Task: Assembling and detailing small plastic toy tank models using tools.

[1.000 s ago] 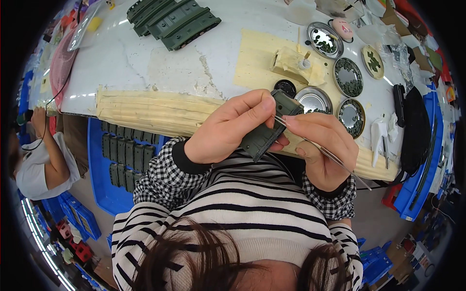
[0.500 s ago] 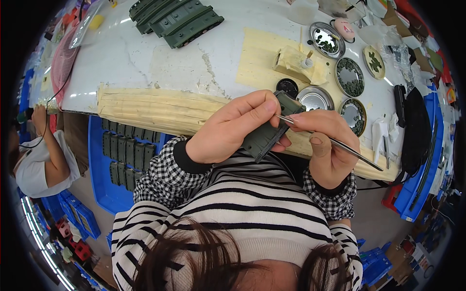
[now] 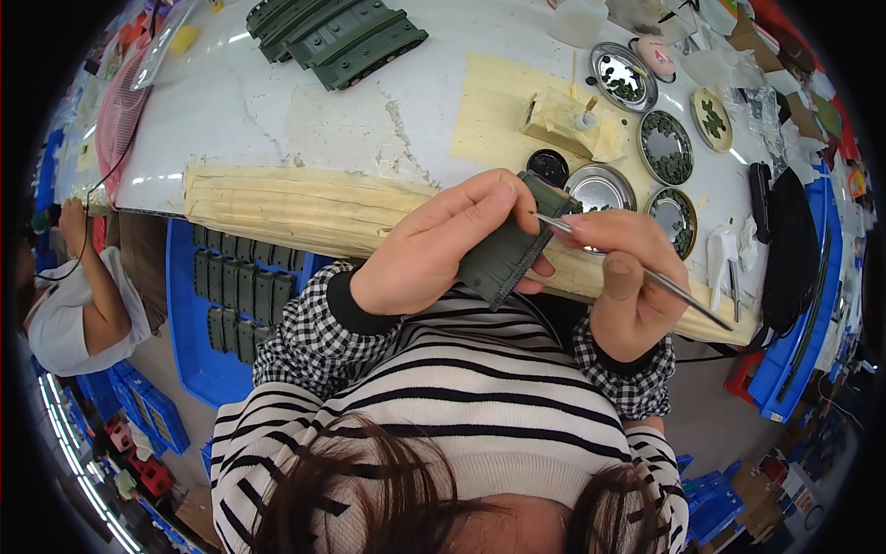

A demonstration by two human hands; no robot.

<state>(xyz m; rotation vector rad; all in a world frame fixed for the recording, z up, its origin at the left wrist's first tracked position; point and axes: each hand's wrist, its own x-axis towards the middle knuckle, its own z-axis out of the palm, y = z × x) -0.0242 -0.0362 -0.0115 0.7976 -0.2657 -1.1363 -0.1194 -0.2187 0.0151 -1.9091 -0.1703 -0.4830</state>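
My left hand (image 3: pixel 441 242) is closed round a dark green model tank hull (image 3: pixel 503 260), which it holds tilted above the padded front edge of the table. Tracks or a ribbed strip run along the side of the hull. My right hand (image 3: pixel 637 270) grips slim metal tweezers (image 3: pixel 678 291), their tip pointing left at the left thumb and index finger, over the hull. Whether a tiny part sits at the tip is too small to tell. Just beyond the hands are a small black dish (image 3: pixel 547 167) and a shiny round metal dish (image 3: pixel 602 189).
Round dishes of small green parts (image 3: pixel 666 148) stand at right, near a tape-covered block (image 3: pixel 558 125) with a small cup. More green hulls (image 3: pixel 337 42) lie at the far left. A blue crate (image 3: pixel 196 355) below the table holds several hulls. Another person's arm (image 3: pixel 103 300) is at left.
The tweezers and my right hand have shifted slightly, the tip now drawn a little up beside the left fingertips. My left hand and the hull have barely moved.
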